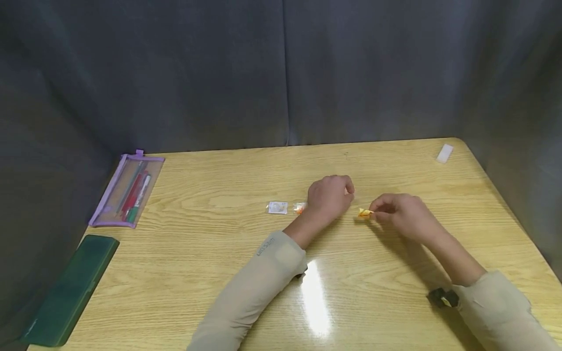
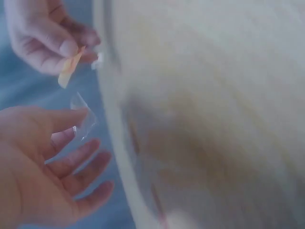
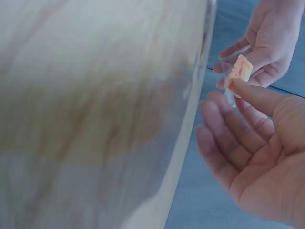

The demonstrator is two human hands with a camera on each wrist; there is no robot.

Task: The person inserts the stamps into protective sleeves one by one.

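My right hand pinches a small yellow-and-orange wrapper between thumb and fingertips, just over the table. Its zigzag edge shows in the right wrist view, where the wrapper lies near the other hand. My left hand is left of it, back of the hand up. In the left wrist view a piece of clear plastic is pinched at the left thumb, with the other fingers loosely bent. Beside the left wrist lie a small white packet and an orange-and-clear packet, the latter partly hidden.
A purple-edged zip pouch with pens lies at the back left. In front of it is a dark green case at the left edge. A small white block sits at the back right corner. Dark curtains surround the wooden table.
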